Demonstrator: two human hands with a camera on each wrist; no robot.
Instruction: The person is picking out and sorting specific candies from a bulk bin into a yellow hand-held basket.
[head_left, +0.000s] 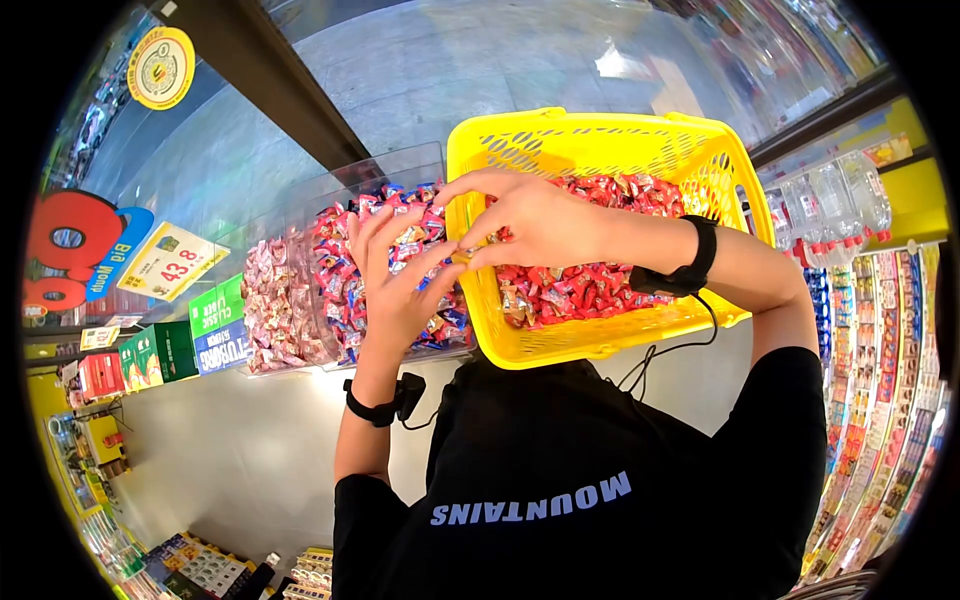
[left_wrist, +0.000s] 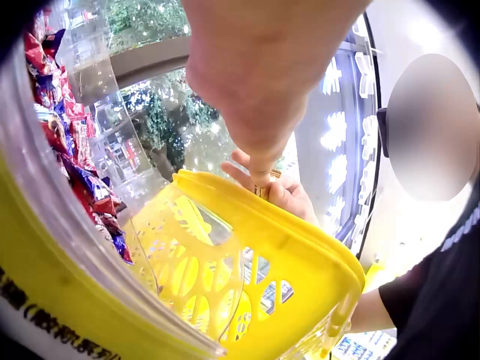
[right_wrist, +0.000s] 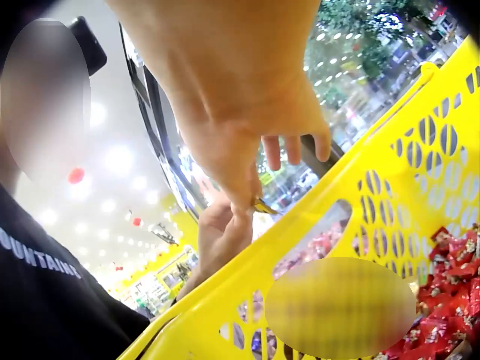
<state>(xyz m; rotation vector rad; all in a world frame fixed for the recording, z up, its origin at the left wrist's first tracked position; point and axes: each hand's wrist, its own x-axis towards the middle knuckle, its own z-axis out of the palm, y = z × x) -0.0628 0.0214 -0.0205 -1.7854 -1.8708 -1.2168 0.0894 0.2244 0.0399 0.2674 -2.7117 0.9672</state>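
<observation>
A small gold-wrapped candy (head_left: pixel 461 256) is pinched between both hands over the near-left rim of a yellow basket (head_left: pixel 600 352). The left hand (head_left: pixel 393 295) holds it between thumb and forefinger, its other fingers raised. From the basket side, the right hand (head_left: pixel 545 218) reaches across and pinches the same piece with thumb and forefinger. In the left wrist view the gold wrapper (left_wrist: pixel 261 190) shows between the fingertips; the right wrist view also shows its gold end (right_wrist: pixel 262 205). Red-wrapped candies (head_left: pixel 570 290) fill the basket's bottom below the right forearm.
Left of the basket, clear bins hold red-and-blue candies (head_left: pixel 340 260) and pink-wrapped candies (head_left: pixel 275 310). A price sign (head_left: pixel 172 262) stands farther left. Clear bottles (head_left: pixel 830 205) are on the right, beside packed shelves (head_left: pixel 870 370). A cable (head_left: pixel 660 352) hangs from the right wrist.
</observation>
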